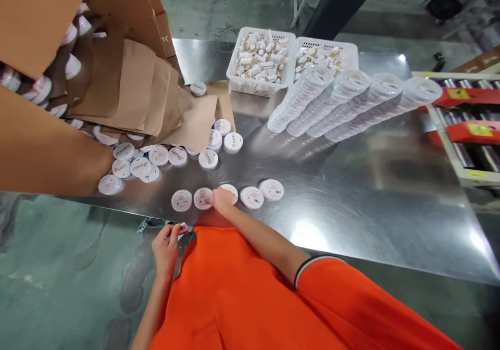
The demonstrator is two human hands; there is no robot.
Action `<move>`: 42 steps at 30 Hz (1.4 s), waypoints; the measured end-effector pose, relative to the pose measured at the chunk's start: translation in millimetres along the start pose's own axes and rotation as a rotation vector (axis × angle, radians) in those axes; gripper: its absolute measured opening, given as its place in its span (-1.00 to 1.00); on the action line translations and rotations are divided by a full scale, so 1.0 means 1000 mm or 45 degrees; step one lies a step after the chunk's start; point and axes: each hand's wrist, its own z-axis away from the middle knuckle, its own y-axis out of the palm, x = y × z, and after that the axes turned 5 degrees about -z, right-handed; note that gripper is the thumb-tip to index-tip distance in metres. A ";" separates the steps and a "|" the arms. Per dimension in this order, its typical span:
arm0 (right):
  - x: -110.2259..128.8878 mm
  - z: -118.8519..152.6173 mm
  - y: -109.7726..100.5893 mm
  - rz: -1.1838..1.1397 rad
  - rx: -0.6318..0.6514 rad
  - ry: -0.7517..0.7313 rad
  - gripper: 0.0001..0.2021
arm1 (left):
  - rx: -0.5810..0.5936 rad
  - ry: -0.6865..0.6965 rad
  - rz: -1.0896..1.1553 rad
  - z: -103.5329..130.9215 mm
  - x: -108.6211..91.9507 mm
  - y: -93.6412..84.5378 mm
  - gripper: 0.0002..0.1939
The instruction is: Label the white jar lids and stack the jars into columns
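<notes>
A short row of round white tubs lies along the metal table's near edge, bottoms up with small printed labels. My right hand [222, 200] is closed, its fingertips touching the second tub from the left [202, 198]. It partly covers the middle tub [230, 190]. To its right lie two more, one a labelled tub [252, 198] and the other the end tub [272, 189]. The leftmost tub [182, 200] is untouched. Off the table edge, my left hand [165, 247] pinches a small piece of label sheet [183, 228] between thumb and fingers.
A large open carton [50, 149] with cardboard dividers spills several lettered tubs [140, 166] onto the metal table [351, 199]. Tall stacks of clear-wrapped tubs [347, 97] stand behind. Two white baskets [255, 87] hold small bottles. A roller conveyor [469, 126] is at the right.
</notes>
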 end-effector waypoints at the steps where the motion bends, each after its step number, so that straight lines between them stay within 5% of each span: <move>1: -0.001 -0.001 0.000 -0.001 -0.001 0.004 -0.59 | 0.001 0.002 0.004 0.001 0.000 -0.001 -0.65; 9: -0.009 0.012 -0.002 0.000 -0.076 -0.106 -0.70 | -0.056 0.065 -0.065 0.008 -0.002 -0.007 -0.63; 16: -0.029 0.018 0.019 0.300 -0.176 -0.931 -0.40 | -0.047 0.072 -0.043 0.005 -0.006 -0.007 -0.64; 21: -0.080 0.011 0.019 0.356 -0.172 -0.965 -0.42 | -0.025 0.037 -0.012 0.003 0.000 -0.008 -0.62; 24: -0.090 0.019 0.006 0.255 -0.178 -0.836 -0.42 | -0.014 0.024 0.003 0.003 0.000 -0.006 -0.63; 27: -0.064 0.036 -0.009 -0.045 -0.123 -0.852 -0.41 | 0.000 0.023 0.104 0.002 -0.009 -0.001 -0.65; 30: -0.017 0.060 -0.019 -0.645 0.093 -1.035 -0.36 | 0.008 0.058 0.141 -0.001 -0.021 0.005 -0.67; 34: 0.031 0.086 -0.020 -1.274 0.316 -0.910 -0.73 | -0.003 0.086 0.160 -0.004 -0.028 0.008 -0.68; 42: 0.037 0.094 -0.020 -1.545 0.335 -0.614 -0.78 | 0.128 0.033 0.480 -0.004 -0.026 0.003 -0.71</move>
